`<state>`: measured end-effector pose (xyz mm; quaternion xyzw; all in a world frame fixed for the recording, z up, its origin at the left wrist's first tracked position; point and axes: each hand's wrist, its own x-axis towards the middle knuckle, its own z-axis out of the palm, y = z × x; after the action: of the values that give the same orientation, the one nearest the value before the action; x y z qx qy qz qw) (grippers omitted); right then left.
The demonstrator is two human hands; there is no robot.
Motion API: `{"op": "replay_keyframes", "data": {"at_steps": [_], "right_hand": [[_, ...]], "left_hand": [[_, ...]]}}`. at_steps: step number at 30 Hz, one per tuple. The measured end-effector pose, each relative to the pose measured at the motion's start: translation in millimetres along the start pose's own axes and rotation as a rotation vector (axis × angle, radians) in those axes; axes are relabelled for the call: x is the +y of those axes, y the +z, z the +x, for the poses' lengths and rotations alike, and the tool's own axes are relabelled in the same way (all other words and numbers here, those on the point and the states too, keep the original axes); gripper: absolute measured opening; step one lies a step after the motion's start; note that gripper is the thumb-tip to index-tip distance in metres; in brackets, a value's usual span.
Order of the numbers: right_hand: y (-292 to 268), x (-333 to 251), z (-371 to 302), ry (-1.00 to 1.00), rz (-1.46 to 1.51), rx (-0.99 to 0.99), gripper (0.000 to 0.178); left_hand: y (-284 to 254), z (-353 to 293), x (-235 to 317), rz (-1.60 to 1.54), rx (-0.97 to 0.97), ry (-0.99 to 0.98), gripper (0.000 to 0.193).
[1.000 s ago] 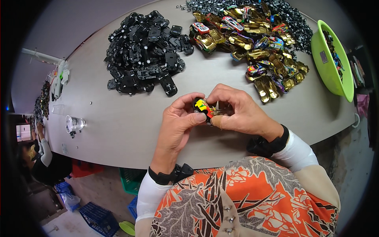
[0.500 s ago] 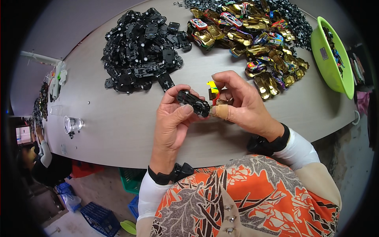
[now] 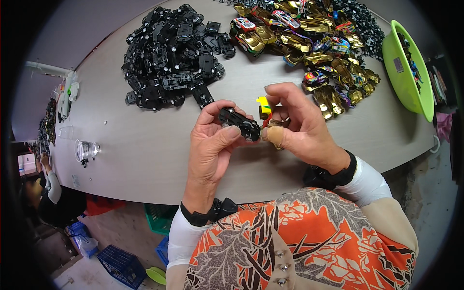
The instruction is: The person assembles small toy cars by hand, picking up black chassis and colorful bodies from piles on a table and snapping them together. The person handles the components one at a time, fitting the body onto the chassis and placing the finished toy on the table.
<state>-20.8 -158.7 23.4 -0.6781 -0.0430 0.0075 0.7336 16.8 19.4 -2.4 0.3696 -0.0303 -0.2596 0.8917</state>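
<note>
My left hand [image 3: 209, 145] holds a black toy car chassis [image 3: 237, 122] between thumb and fingers, its small wheels showing. Close beside it, my right hand [image 3: 307, 133] is closed on a toy car body [image 3: 264, 108], with yellow and red parts visible and the rest covered by the fingers. The two parts are near each other; whether they touch is hard to see. Tan tape wraps my right thumb. Beyond my left hand rises a pile of black chassis [image 3: 164, 63]. Gold and colourful car bodies [image 3: 295, 41] lie heaped beyond my right hand.
Small black wheel parts [image 3: 365, 29] spread along the far right of the table [image 3: 145, 159]. A green basin [image 3: 394, 72] with car bodies stands at the right edge. At left is a clear cup [image 3: 86, 151]. Farther left, another person's arm [image 3: 55, 186] reaches the table.
The view shifts slightly. Both hands stay close together with the same parts, the chassis and car body moving very slightly to the right in the picture.
</note>
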Motion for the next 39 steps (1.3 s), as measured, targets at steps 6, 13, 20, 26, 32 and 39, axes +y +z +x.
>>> {"op": "replay_keyframes", "data": {"at_steps": [6, 13, 20, 26, 32, 39], "right_hand": [[2, 9, 0, -0.083, -0.095, -0.009, 0.049], [3, 9, -1, -0.049, -0.193, -0.113, 0.046], [2, 5, 4, -0.234, -0.348, -0.137, 0.036], [4, 0, 1, -0.222, -0.392, -0.131, 0.034], [0, 2, 3, -0.274, -0.369, -0.098, 0.029], [-6, 1, 5, -0.271, -0.351, -0.143, 0.027]], "left_hand": [[5, -1, 0, -0.001, 0.01, -0.053, 0.042], [6, -4, 1, 0.107, 0.029, -0.09, 0.038], [5, -5, -3, 0.185, 0.013, -0.013, 0.04], [1, -5, -8, 0.335, -0.077, 0.163, 0.039], [1, -5, -6, 0.468, -0.123, 0.147, 0.036], [2, -7, -4, 0.332, -0.104, -0.019, 0.03]]}}
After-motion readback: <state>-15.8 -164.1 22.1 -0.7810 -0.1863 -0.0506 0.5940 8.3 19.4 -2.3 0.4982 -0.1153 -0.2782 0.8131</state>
